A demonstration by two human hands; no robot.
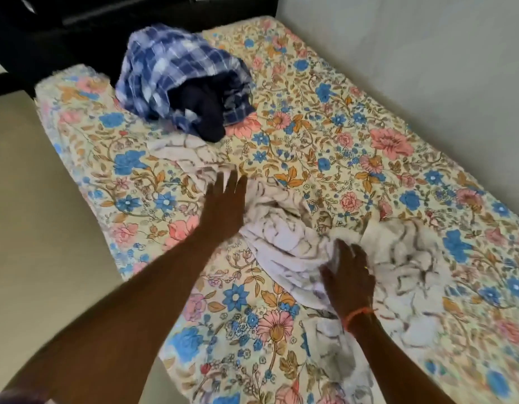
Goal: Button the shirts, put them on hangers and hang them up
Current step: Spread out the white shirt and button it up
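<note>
Grip, left hand (223, 204): fingers straight and spread, palm down, reaching over the upper edge of the white patterned shirt (284, 243); fingertips at the cloth, nothing held. Motion blur hides whether the palm presses down.

Grip, right hand (350, 275): fingers extended and lying flat on the same shirt, near its middle, at about 4 o'clock from the left hand. No fold of cloth is pinched. An orange thread band (358, 313) circles the wrist.

White patterned shirt: crumpled, unbuttoned state not readable; spread in a loose band across the bed (369, 118) from about 11 o'clock of the left hand down to 4 o'clock of the right hand, resting directly on the floral sheet.

Blue checked shirt (165, 65): heaped at 12 o'clock of the view, at the far end of the bed, well apart from both hands.

Dark navy garment (202, 109): bundled inside and under the checked shirt's near side, touching it; its lower end lies just beside the far tip of the white shirt.

Bed: floral sheet in blue, pink and orange; grey wall (427, 53) at 2 o'clock, pale floor (42, 214) at 9 o'clock.
</note>
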